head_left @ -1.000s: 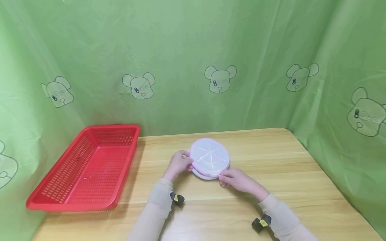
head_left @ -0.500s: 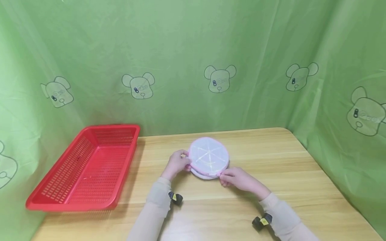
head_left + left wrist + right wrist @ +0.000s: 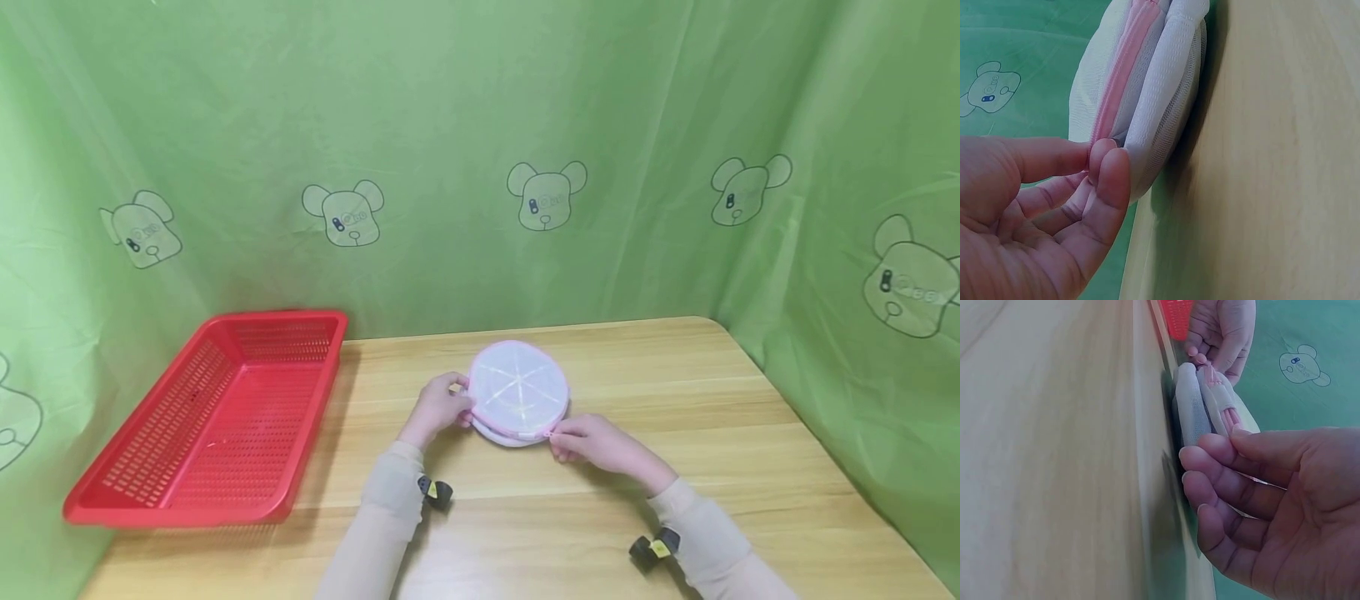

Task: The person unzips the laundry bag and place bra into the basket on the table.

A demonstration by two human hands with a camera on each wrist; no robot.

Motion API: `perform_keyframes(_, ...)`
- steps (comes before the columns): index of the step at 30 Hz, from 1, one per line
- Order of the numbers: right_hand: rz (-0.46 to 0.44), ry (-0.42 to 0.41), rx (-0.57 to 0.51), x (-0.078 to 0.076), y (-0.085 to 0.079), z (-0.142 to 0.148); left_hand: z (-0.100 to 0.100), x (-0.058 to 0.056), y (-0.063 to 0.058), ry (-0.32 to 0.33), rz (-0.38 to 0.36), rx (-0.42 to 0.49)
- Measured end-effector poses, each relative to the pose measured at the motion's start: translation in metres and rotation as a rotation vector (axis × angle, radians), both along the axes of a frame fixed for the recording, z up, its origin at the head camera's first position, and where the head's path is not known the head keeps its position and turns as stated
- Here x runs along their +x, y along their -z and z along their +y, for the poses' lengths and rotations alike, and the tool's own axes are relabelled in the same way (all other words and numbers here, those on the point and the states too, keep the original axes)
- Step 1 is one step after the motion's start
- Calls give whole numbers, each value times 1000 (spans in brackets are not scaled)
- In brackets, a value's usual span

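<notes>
While the round white mesh pouch (image 3: 519, 387) is being supported by the wooden table (image 3: 660, 367), its pink-zippered rim (image 3: 1124, 69) is being pinched by the left hand (image 3: 435, 408) at left and the right hand (image 3: 596, 444) at near right, presumably for tension. What is being covered by the right fingertips (image 3: 1239, 432), possibly the slider, cannot be made out.

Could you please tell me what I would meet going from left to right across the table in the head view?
Red rectangular plastic basket, person's left hand, round white mesh pouch with a pink zip edge, person's right hand.
</notes>
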State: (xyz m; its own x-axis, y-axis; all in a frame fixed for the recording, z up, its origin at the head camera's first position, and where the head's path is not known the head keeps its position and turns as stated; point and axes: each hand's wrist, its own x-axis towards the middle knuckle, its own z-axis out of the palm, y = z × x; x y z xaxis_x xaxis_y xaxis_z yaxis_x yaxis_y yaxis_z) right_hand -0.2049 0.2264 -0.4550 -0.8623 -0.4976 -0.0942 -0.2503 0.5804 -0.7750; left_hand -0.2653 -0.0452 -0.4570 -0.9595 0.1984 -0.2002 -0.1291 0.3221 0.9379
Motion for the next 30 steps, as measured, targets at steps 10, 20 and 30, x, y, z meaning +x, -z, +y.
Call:
perform_keyframes(10, -6, 22, 17, -1, -4, 5, -2, 0, -2, 15, 23, -78)
perform_keyframes(20, -8, 35, 9, -2, -3, 8, -3, 0, -1, 36, 36, -99)
perform_keyframes(30, -7, 45, 5, -5, -4, 13, -4, -2, 1, 60, 46, -117)
